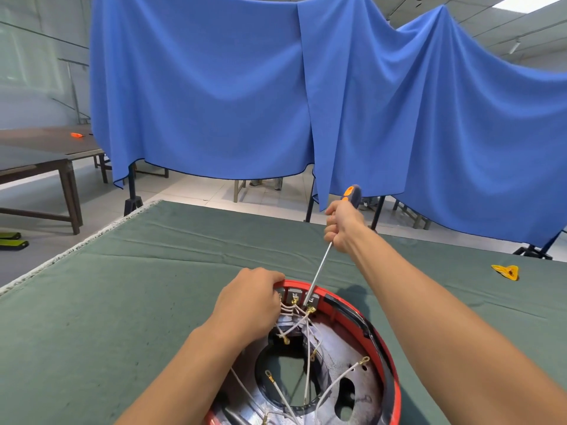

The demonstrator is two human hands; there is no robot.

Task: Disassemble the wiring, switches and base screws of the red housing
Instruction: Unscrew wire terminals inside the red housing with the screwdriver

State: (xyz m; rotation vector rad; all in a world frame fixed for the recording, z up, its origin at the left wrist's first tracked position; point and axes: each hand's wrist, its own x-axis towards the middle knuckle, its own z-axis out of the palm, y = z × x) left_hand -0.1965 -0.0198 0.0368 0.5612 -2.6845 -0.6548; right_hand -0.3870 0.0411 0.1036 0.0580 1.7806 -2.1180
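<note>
Here, right hand [343, 226] raised, gripping screwdriver [325, 257]

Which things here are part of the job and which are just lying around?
In use: red housing, white wires, screwdriver, left hand, right hand.
Lying about: yellow scrap on the green cloth, orange tool on the far table.

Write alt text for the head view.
A right hand drives a long screwdriver into the terminals at a red housing's rim, while the left hand grips that rim. White wires trail loose inside, on a green-covered table.
</note>
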